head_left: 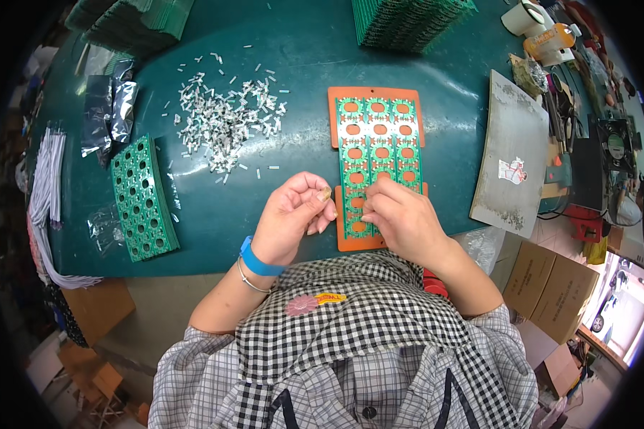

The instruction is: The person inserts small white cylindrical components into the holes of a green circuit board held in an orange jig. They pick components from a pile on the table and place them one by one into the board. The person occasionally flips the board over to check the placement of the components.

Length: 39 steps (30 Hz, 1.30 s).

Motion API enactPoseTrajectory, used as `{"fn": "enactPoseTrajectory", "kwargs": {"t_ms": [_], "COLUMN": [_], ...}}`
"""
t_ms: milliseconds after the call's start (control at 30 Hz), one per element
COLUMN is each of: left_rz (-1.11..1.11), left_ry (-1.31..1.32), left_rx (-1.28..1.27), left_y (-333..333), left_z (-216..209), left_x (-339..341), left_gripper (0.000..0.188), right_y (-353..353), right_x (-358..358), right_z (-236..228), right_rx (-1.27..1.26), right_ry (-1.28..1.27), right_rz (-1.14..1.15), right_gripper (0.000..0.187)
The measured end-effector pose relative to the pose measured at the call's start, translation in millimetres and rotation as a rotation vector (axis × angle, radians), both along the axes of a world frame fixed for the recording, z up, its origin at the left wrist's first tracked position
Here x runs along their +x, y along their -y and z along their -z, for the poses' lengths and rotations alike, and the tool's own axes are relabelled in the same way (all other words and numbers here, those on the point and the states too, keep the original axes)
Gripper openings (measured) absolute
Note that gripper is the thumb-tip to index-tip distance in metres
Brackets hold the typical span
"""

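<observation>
A green circuit board panel (381, 153) with rows of oval cut-outs lies on an orange backing plate (345, 244) in front of me. Over its lower part, my right hand (406, 220) is closed, fingertips pinched at the board; whatever is between them is too small or hidden to name. Just left of the panel, my left hand (293, 213) is curled with thumb and fingers together, and I cannot make out what it holds. A dull yellowish patch shows at its thumb tip. Many small white-and-clear parts (229, 125) are scattered in a pile beyond my left hand.
A stack of green boards (143, 200) stands at the left, near silver bags (124, 111) and white cables (46, 175). Taller board stacks (411, 25) rise at the back. To the right lie a grey plate (509, 154), an orange bottle (551, 43) and cardboard boxes (551, 289).
</observation>
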<state>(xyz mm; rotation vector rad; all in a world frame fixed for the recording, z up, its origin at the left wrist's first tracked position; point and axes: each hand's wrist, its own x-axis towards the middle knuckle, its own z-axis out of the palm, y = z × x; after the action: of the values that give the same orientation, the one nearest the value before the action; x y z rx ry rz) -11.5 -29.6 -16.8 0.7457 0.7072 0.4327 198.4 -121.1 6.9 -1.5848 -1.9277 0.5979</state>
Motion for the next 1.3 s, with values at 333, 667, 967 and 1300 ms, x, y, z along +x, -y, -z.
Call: {"fn": "enactPoseTrajectory", "kwargs": {"t_ms": [333, 667, 967, 1300], "left_rz": [0.008, 0.018, 0.023, 0.052], "left_ry": [-0.01, 0.013, 0.025, 0.096], "left_rx": [0.019, 0.011, -0.004, 0.045], "left_y": [1.7, 1.5, 2.3, 4.1], "left_z": [0.5, -4.7, -1.5, -7.0], "left_x": [0.3, 0.5, 0.5, 5.3], "left_gripper": [0.007, 0.008, 0.008, 0.015], "right_y": [1.6, -0.3, 2.3, -17.6], "right_x": [-8.1, -5.7, -8.0, 5.6], "right_z": [2.2, -3.3, -7.8, -20.6], "right_rx": [0.113, 0.024, -0.016, 0.028], "right_ry": [0.234, 0.209, 0.254, -0.259], "right_rz": [-0.062, -0.163, -0.143, 0.052], "right_gripper": [0.013, 0.011, 0.013, 0.018]}}
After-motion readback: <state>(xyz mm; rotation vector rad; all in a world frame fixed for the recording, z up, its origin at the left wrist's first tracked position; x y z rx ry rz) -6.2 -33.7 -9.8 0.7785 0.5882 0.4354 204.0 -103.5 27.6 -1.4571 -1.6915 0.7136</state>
